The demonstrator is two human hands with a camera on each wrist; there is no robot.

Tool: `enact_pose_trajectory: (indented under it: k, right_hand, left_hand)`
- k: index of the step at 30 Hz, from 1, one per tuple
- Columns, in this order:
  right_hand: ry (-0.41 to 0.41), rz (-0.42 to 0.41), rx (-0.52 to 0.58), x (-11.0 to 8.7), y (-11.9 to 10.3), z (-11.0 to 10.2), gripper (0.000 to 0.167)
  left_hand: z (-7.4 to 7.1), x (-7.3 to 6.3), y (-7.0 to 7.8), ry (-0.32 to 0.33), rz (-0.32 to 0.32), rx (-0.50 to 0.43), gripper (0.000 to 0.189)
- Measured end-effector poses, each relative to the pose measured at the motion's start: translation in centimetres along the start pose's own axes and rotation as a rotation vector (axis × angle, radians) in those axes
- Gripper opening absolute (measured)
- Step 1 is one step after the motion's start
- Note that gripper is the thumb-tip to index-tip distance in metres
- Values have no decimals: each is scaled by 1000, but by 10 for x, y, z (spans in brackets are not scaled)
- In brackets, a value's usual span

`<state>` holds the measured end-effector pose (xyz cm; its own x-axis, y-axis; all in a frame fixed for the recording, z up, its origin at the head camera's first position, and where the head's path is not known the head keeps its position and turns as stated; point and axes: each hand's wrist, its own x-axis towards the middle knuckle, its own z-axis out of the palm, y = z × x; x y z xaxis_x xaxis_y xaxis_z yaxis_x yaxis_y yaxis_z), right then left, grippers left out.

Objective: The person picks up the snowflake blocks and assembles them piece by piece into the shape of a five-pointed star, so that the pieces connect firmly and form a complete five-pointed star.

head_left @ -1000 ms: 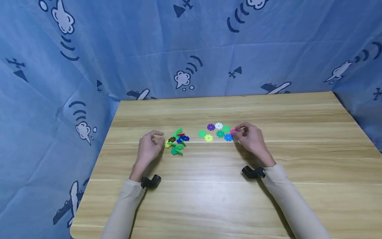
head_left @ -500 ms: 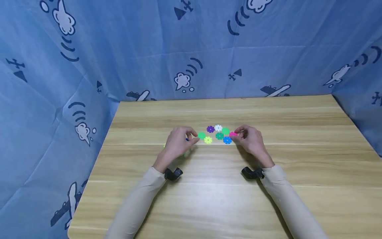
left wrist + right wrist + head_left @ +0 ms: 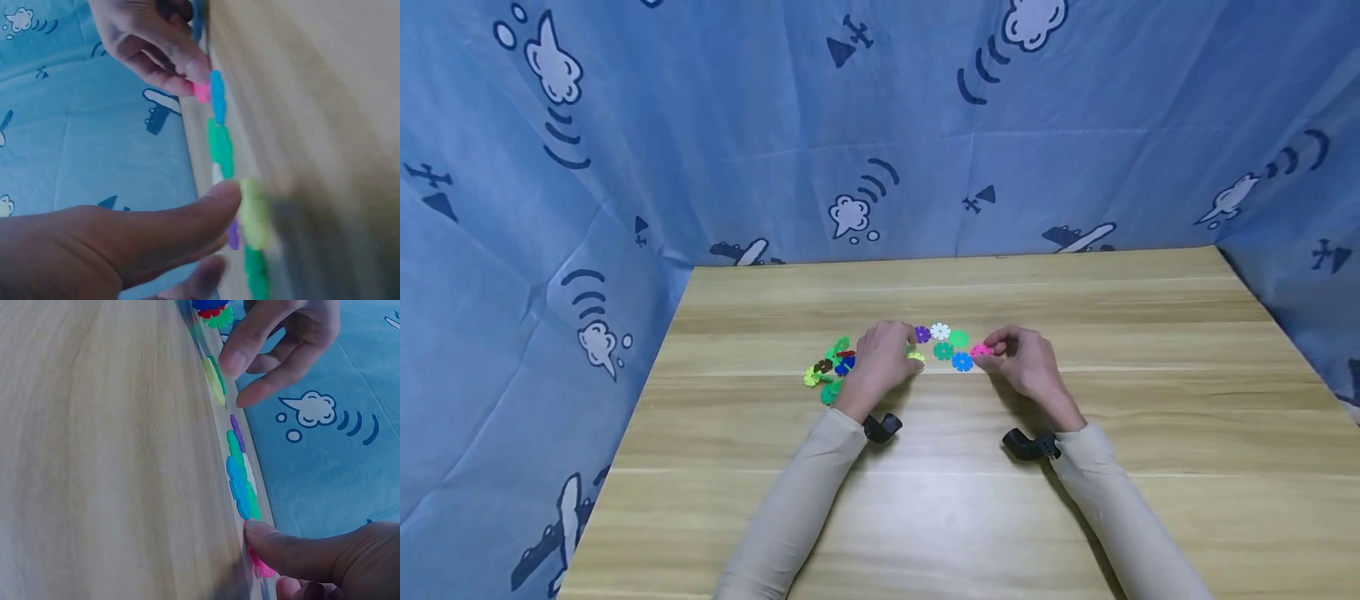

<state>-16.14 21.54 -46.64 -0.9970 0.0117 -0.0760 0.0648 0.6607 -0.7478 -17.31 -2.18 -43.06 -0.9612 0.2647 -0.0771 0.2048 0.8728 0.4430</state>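
Observation:
Thumb and fingertips of my right hand (image 3: pixel 1026 362) pinch the edge of a pink snowflake disc (image 3: pixel 981 351), a notched plastic building piece. Beside it lie a blue disc (image 3: pixel 962 362), two green discs, a white disc (image 3: pixel 940 332) and a purple disc (image 3: pixel 922 334). My left hand (image 3: pixel 882 358) hovers over the left end of this group, thumb and fingers apart with nothing between them. Its thumb is right at a yellow disc (image 3: pixel 254 212) in the left wrist view. A green disc (image 3: pixel 256 272) near that one is mostly hidden by the hand in the head view.
Left of my left hand, a loose pile holds several discs, among them a brown disc (image 3: pixel 823 366) and a yellow-green disc (image 3: pixel 812 377). The wooden table (image 3: pixel 970 517) meets a blue patterned cloth (image 3: pixel 760 167) at its back and left sides.
My left hand has moved right, from beside the pile to over the left end of the flat discs. The right hand stays at the pink disc. The head view has shifted slightly.

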Motion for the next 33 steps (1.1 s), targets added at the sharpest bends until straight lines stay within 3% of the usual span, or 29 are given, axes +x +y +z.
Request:
enact_pose_trajectory:
  k: [8, 13, 17, 26, 33]
  right_hand:
    - [14, -9, -8, -1, -3, -1, 29]
    - [11, -32, -6, -1, -1, 0, 28]
    - [14, -45, -7, -3, -1, 0, 27]
    - [24, -73, 0, -4, -1, 0, 26]
    - [13, -75, 4, -5, -1, -3, 20]
  left_hand:
    - [5, 1, -6, 26, -20, -21, 24]
    - [6, 0, -8, -8, -68, -75, 16]
    - [6, 1, -8, -22, -67, -83, 10]
    - [6, -2, -10, -61, -39, -72, 30]
    - [9, -1, -12, -37, -40, -81, 29]
